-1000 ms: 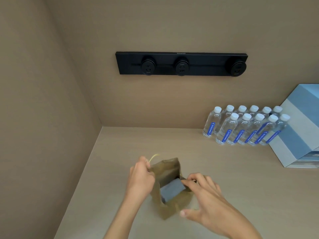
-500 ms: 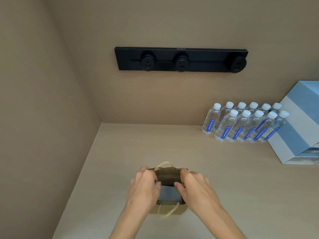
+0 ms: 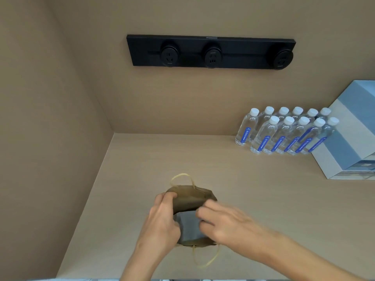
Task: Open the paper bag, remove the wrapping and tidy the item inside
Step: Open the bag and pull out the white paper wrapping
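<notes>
Beige shelf (image 3: 142,159): my left hand (image 3: 162,222) and blurred right hand (image 3: 223,222) pinch the paper bag (image 3: 189,200) mouth apart, gray item (image 3: 187,228) inside; bottle labels (image 3: 263,142) unreadable.

A brown paper bag (image 3: 189,200) with twine handles is held open on the beige counter (image 3: 263,199) by the left hand (image 3: 162,222) and blurred right hand (image 3: 225,224); a grey wrapped item (image 3: 187,228) is seen inside

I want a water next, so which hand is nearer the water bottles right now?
Right. The right hand is at the paper bag on the side facing the water bottles; the left hand holds the bag's far side. Neither is close to them.
</notes>
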Demonstrator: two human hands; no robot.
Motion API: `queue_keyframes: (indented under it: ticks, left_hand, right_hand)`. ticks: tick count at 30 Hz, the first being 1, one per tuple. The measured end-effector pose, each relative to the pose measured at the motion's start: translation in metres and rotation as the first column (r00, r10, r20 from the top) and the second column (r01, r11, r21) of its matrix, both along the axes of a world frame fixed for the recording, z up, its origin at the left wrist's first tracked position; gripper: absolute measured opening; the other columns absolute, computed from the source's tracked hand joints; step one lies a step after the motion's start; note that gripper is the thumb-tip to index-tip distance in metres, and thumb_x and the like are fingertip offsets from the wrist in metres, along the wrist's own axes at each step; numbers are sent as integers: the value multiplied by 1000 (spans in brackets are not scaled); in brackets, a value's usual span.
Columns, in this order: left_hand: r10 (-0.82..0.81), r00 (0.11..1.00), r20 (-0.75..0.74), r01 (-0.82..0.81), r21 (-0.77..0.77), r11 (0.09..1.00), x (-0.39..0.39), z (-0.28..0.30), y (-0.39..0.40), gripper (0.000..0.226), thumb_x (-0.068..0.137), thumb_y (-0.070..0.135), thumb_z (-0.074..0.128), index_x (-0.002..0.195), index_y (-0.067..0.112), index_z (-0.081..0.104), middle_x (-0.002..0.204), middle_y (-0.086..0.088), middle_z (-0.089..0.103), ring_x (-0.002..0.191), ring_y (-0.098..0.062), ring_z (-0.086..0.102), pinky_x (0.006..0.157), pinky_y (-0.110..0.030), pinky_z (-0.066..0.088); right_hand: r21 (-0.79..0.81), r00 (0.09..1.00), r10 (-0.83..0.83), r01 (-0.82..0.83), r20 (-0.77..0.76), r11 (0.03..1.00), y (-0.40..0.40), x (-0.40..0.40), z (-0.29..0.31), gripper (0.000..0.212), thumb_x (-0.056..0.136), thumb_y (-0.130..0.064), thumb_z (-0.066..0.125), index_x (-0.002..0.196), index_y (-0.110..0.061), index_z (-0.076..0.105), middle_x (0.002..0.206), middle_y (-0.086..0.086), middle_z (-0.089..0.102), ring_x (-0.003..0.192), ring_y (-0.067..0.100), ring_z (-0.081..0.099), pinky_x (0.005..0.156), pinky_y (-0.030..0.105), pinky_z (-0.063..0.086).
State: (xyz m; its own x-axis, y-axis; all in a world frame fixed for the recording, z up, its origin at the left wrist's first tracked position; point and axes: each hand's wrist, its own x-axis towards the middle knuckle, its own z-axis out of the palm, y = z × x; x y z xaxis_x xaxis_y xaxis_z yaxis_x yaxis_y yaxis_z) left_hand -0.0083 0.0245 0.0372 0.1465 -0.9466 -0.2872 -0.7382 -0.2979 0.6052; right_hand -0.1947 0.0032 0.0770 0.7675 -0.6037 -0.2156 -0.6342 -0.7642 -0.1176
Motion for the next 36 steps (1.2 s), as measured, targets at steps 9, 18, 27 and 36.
queue_keyframes:
  ticks: [9,18,27,36]
  left_hand:
    - [-103,993,-54,100,-47,994,-17,9,0,74,69,-7,40,134,30,40,145,8,34,115,-30,57,95,-43,49]
    - [-115,973,-199,121,17,993,-8,0,3,85,71,-4,42,141,42,24,147,12,30,123,-24,50,100,-35,45]
    - [-125,956,-265,128,-7,992,-4,-1,-4,84,71,-5,39,134,48,22,145,15,29,119,-24,53,96,-39,49]
    - [-57,935,-351,19,-112,993,18,6,-22,77,72,-7,47,117,56,47,128,16,46,89,6,47,76,3,32]
  right_hand:
    - [101,823,-39,116,-567,988,-38,41,-23,45,87,-3,63,131,-3,52,121,16,64,104,38,65,75,40,54]
    - [332,838,-71,291,-542,897,-58,70,-78,33,98,-9,48,130,-2,52,131,16,58,113,30,58,94,31,44]
    - [286,924,-302,363,-235,887,-46,85,-89,27,93,-21,46,116,-11,56,114,14,66,103,31,64,82,40,49]
    - [274,889,-457,445,-25,852,-61,54,-35,8,86,-25,55,79,-25,52,87,7,63,83,30,64,61,33,47]
